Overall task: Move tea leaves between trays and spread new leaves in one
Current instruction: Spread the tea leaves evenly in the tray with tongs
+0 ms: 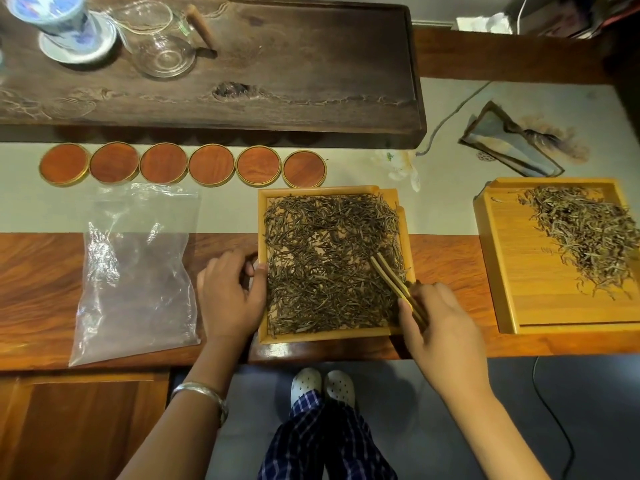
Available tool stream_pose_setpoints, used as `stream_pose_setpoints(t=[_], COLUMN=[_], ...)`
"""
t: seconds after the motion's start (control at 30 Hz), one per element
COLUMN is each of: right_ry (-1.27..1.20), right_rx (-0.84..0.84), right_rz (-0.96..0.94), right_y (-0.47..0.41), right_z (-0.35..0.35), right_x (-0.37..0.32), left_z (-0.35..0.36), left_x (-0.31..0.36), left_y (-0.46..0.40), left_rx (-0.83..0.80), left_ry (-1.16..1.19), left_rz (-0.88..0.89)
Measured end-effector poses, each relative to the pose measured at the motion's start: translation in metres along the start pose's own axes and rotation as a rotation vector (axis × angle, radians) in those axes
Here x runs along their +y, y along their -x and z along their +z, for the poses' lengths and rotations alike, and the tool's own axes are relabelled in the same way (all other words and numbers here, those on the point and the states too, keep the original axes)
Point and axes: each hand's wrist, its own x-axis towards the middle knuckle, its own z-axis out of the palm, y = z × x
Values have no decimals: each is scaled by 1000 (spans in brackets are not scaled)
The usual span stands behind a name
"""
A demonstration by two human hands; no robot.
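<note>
A bamboo tray (pixel 262 216) sits at the table's front edge, its floor covered by a spread layer of dark tea leaves (pixel 322 244). My left hand (pixel 230 292) grips the tray's left rim, thumb on the edge. My right hand (pixel 440 323) holds wooden tongs (pixel 394 282) whose tips rest in the leaves near the tray's right side. A second bamboo tray (pixel 533 289) lies to the right, with a looser heap of paler tea leaves (pixel 585 237) in its upper right part.
A clear plastic bag (pixel 138 271) lies flat left of the middle tray. Several round wooden coasters (pixel 162 163) line up behind. A dark wooden tea board (pixel 277 64) at the back carries a glass pitcher (pixel 162 39) and a blue-white cup (pixel 65 22). A folded cloth (pixel 509 143) lies back right.
</note>
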Motion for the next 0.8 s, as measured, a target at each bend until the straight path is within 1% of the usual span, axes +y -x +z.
stream_pose_setpoints(t=[0.17,0.4,0.53,0.63,0.7,0.8], right_ry=[3,-37,-9,7,-6,-62], right_rx=[35,15,63,56,48,92], right_rz=[21,9,26,45,45,44], right_y=[0,-5,1,7,7,10], right_z=[-2,4,-3,-2,0,-2], right_x=[4,-5,2,3,1,2], left_z=[-1,-1,-2,-2,-2,-1], left_x=[2,2,3,3,3,2], left_y=[0,0,-1,-1,-1,-1], left_rx=[4,-4,-9,-10,-8,-1], left_ry=[5,2,2,6,12,9], left_rz=[-3,-8,-2,-2,2,10])
